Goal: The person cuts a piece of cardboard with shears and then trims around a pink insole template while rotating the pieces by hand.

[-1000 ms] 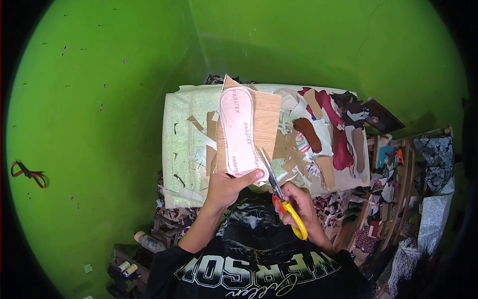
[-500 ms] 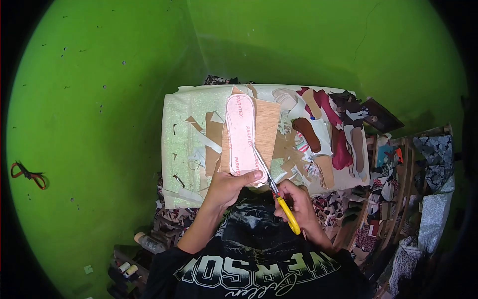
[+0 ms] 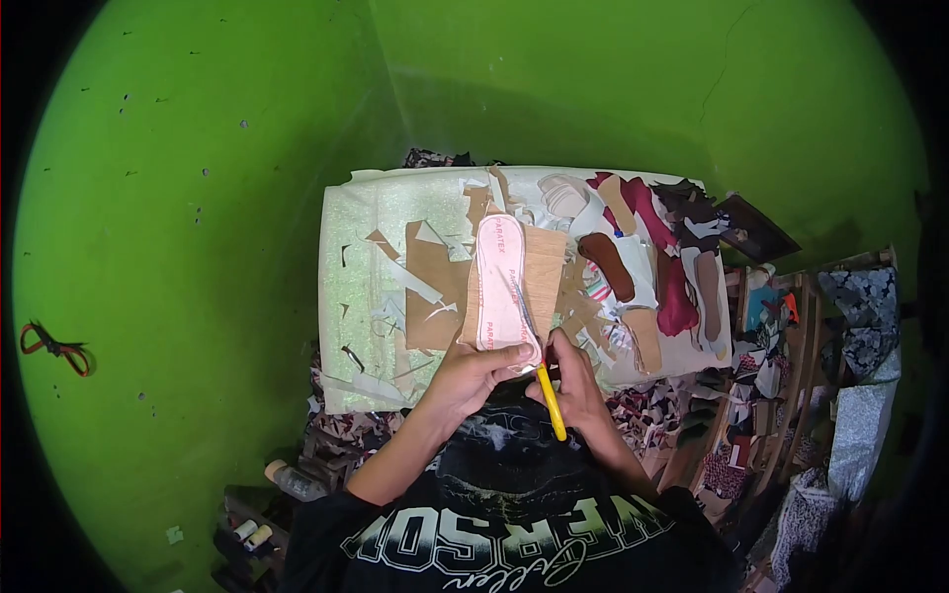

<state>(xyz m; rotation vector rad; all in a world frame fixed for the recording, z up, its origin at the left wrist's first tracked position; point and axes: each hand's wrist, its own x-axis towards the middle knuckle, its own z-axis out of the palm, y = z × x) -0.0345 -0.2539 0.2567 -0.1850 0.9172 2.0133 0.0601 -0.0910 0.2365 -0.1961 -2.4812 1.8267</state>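
Observation:
A pale pink insole piece (image 3: 496, 282) printed with PARATEX and edged by a drawn outline is in my left hand (image 3: 473, 378). My left thumb lies on top near its lower end, with the fingers underneath. Directly behind it is a wood-grain sheet (image 3: 546, 272). My right hand (image 3: 578, 381) grips scissors (image 3: 551, 403) by the yellow handle, its fingers partly hidden. The blades point up and away from me, overlapping the right side of the insole piece near the outline.
A pale padded table (image 3: 346, 277) carries brown board offcuts (image 3: 430, 296) and white scraps. To the right lie a dark brown sole shape (image 3: 606, 265) and maroon fabric (image 3: 677, 301). Wooden racks (image 3: 791, 395) stand at the right. Green walls (image 3: 198, 257) enclose the corner.
The insole piece and wood-grain sheet have moved toward me and slightly right. The scissors have turned more upright, their handle swinging left and toward me.

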